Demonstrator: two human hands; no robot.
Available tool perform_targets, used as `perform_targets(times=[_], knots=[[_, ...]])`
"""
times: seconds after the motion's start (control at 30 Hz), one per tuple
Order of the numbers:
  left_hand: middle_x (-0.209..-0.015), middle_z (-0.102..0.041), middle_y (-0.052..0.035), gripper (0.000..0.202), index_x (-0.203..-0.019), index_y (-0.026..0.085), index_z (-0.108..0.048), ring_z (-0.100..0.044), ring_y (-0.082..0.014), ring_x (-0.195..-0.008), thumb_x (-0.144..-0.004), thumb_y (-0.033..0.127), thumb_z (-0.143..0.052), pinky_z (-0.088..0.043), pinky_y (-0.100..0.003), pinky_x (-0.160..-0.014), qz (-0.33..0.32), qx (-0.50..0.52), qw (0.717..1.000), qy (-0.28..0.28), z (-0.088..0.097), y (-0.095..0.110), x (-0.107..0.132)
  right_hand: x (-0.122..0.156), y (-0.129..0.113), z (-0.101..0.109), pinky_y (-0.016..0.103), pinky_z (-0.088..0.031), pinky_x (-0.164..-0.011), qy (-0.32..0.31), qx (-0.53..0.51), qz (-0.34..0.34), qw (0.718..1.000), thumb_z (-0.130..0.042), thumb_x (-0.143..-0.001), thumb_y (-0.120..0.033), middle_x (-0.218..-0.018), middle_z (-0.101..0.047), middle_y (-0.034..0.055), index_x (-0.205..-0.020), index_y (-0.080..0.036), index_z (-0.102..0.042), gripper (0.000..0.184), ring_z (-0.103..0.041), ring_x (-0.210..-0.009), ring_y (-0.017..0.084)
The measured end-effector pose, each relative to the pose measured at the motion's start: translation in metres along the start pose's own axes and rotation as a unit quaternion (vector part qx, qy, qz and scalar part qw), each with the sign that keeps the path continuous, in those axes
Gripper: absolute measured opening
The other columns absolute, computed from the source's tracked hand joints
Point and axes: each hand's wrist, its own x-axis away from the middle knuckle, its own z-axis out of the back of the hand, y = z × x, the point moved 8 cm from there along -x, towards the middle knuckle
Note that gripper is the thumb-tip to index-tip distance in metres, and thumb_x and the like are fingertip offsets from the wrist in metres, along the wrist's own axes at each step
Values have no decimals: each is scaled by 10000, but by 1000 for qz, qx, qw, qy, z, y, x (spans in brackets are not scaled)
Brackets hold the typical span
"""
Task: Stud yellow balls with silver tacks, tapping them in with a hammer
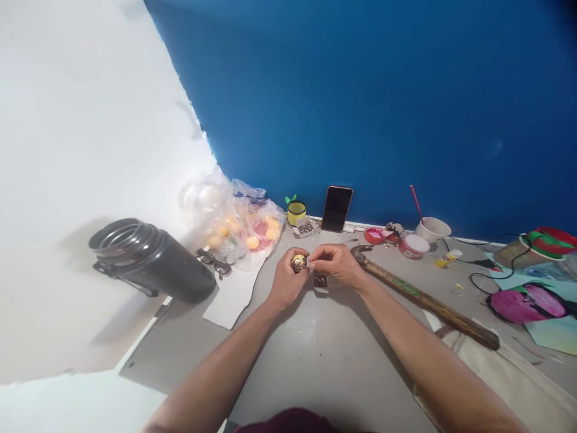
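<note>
My left hand (290, 281) is curled around a small yellow ball (299, 263), which has dark and shiny metal bits on its surface. Close against its right side, my right hand (336, 263) has thumb and fingertips pinched together; whatever they hold is too small to name. Under the right hand lies an opened small white box (321, 281) of dark, shiny little pieces that look like tacks. A second such box (305, 228) sits farther back, near the wall.
A phone (337, 208) leans at the wall beside a yellow mesh cup (296, 212). To the right lie a hammer (424, 299), a white cup (433, 229) and a pink pouch (527, 302). Leftward are a dark flask (153, 258), glasses (214, 263) and plastic bags (243, 222) with yellow balls.
</note>
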Motion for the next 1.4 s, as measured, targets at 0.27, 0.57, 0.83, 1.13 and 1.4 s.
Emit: perform_targets(times=[0.27, 0.57, 0.83, 1.13, 1.4], knots=[[-725, -546, 41, 189, -895, 181, -600, -455, -113, -647, -711, 205, -637, -389, -232, -618, 9, 34, 999, -12, -3, -4, 0, 3, -2, -4, 225, -432, -472, -5, -14, -8, 1000, -892, -621, -411, -581, -647, -23, -727, -167, -685, 337, -545, -462, 97], [-790, -587, 17, 171, -883, 194, -583, -516, -141, -721, -719, 148, -577, -411, -257, -677, -20, -26, 999, -5, -2, 7, 4, 1, 8, -7, 227, -396, -482, -45, -20, -28, 998, -849, -684, -434, -613, -656, -10, -779, -159, -742, 311, -500, -476, 83], [-773, -566, 34, 151, -882, 197, -555, -498, -129, -689, -735, 169, -572, -395, -259, -651, -6, -38, 999, -22, -5, 7, 5, -2, 25, -6, 231, -333, -485, -54, -31, -56, 996, -853, -666, -426, -560, -587, -27, -778, -160, -755, 305, -431, -482, 74], [-685, -510, 57, 102, -800, 208, -498, -452, -118, -628, -730, 168, -560, -344, -256, -595, 14, -65, 998, -25, -6, 5, 6, -2, 26, -8, 240, -323, -495, -52, -43, -70, 995, -869, -632, -402, -540, -573, -28, -750, -144, -749, 308, -432, -498, 85], [-677, -517, 53, 108, -783, 215, -489, -453, -125, -625, -724, 157, -559, -329, -258, -588, 16, -80, 996, -23, -7, 3, 6, -2, 27, -9, 249, -364, -555, -46, -54, -71, 995, -889, -601, -386, -611, -633, -13, -736, -151, -754, 303, -489, -560, 97]])
